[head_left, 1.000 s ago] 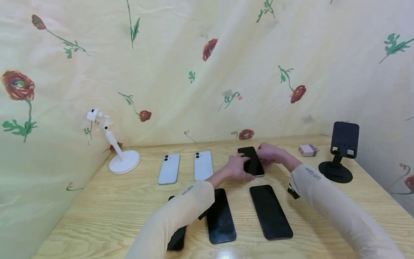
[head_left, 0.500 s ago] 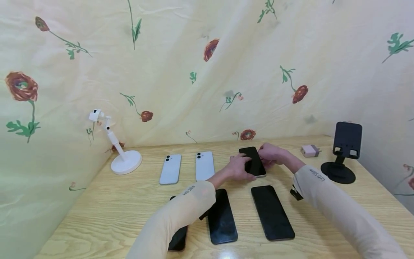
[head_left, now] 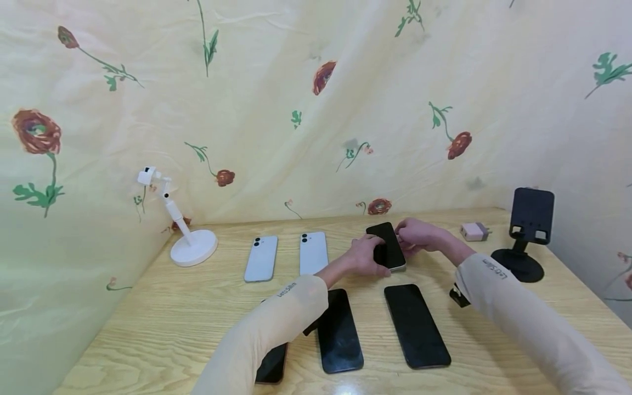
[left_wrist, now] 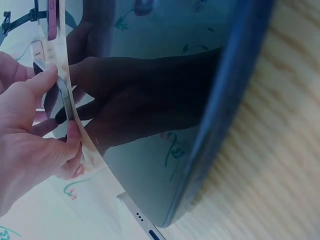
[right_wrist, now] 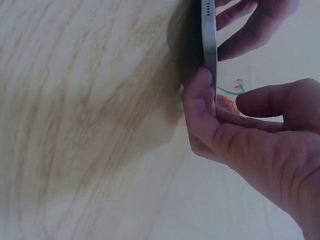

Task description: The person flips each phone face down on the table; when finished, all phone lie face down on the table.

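A phone with a black screen and silver frame (head_left: pixel 391 249) is at the back of the table, tilted slightly off the wood. My left hand (head_left: pixel 361 258) spans it from the left, thumb at its near end. Seen from the left wrist, that thumb and the fingers (left_wrist: pixel 70 137) grip the frame. My right hand (head_left: pixel 418 236) is at its right long side. In the right wrist view its curled fingers (right_wrist: pixel 199 95) hook round the phone's edge (right_wrist: pixel 209 35), while the thumb (right_wrist: pixel 262 100) stands apart from it.
Two pale phones, a left one (head_left: pixel 261 259) and a right one (head_left: pixel 313 252), lie back up. Nearer are black phones: left (head_left: pixel 272 365), middle (head_left: pixel 340 334), right (head_left: pixel 417 326). A white stand (head_left: pixel 194 248), a charger plug (head_left: pixel 474 231) and a black phone stand (head_left: pixel 532 214) stand around them.
The gripped phone has risen slightly and tilted, showing more of its near edge. Both hands keep almost the same place on it. The head view has shifted a little.
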Available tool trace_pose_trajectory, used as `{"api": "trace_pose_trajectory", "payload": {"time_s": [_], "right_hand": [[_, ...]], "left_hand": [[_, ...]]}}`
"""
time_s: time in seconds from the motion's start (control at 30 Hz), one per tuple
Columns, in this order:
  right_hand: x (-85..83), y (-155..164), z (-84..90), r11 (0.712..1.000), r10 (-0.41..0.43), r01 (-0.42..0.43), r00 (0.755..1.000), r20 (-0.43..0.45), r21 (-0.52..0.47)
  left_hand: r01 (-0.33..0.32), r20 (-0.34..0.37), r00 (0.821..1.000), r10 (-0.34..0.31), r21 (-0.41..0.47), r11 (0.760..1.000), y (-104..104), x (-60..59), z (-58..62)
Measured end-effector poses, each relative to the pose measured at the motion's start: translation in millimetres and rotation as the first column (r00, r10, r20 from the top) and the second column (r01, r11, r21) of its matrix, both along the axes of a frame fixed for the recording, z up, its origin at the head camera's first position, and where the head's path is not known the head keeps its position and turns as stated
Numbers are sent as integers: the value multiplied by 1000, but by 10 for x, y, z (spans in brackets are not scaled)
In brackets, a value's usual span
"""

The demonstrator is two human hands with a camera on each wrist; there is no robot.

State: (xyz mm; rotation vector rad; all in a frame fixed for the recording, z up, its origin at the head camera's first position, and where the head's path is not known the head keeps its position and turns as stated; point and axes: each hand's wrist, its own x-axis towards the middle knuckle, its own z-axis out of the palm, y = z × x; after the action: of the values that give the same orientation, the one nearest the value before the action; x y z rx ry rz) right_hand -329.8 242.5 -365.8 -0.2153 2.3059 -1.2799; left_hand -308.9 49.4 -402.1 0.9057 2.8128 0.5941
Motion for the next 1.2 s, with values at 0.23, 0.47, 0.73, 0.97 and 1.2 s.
{"api": "trace_pose_trajectory", "payload": {"time_s": [0.23, 0.47, 0.73, 0.97, 1.2], "right_hand": [[38, 28, 56, 999, 7, -6, 1000, 6, -40], [43, 43, 86, 998, 38, -39, 999, -10, -51], [65, 51, 144, 994, 47, -49, 999, -22, -100], [54, 25, 194, 989, 67, -70, 997, -29, -128], [53, -7, 230, 987, 88, -93, 995, -44, -128]], "left_hand": [[15, 0, 1000, -15, 21, 1000, -10, 21, 22], [-5, 31, 1000, 3, 40, 999, -16, 24, 32], [5, 63, 998, -11, 102, 995, -21, 2, 35], [32, 58, 998, -38, 101, 994, -43, 3, 79], [43, 46, 998, -49, 108, 993, -43, -9, 84]]}}
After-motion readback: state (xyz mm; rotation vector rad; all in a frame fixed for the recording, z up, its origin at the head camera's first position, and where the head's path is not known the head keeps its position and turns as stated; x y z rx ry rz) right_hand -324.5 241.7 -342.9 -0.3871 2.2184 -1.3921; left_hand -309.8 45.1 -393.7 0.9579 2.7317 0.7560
